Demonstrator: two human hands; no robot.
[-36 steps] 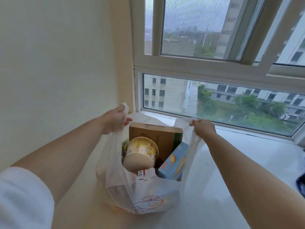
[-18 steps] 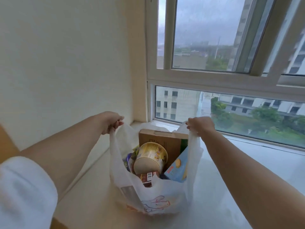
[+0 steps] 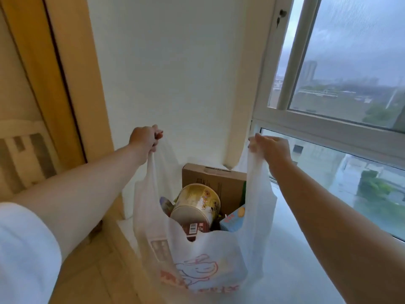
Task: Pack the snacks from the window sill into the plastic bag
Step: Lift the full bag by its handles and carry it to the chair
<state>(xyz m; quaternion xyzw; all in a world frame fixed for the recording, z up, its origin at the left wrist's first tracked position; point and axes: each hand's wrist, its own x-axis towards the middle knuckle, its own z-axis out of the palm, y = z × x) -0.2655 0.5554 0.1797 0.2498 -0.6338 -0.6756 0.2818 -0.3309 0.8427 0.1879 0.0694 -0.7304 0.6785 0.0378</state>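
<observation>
A white plastic bag with a pink cartoon print hangs stretched between my hands above the white window sill. My left hand is shut on its left handle, and my right hand is shut on its right handle. Inside the bag stand a brown cardboard box, a gold noodle cup lying tilted, a blue biscuit box and a dark packet with a barcode. Other small packets at the left are mostly hidden.
A white wall rises straight behind the bag. The window and its white frame run along the right. A wooden door frame stands at the left, with wooden floor below the sill's edge.
Both hands have raised the handles higher, pulling the bag taller and narrower. My view has swung left, so the door frame and floor now show.
</observation>
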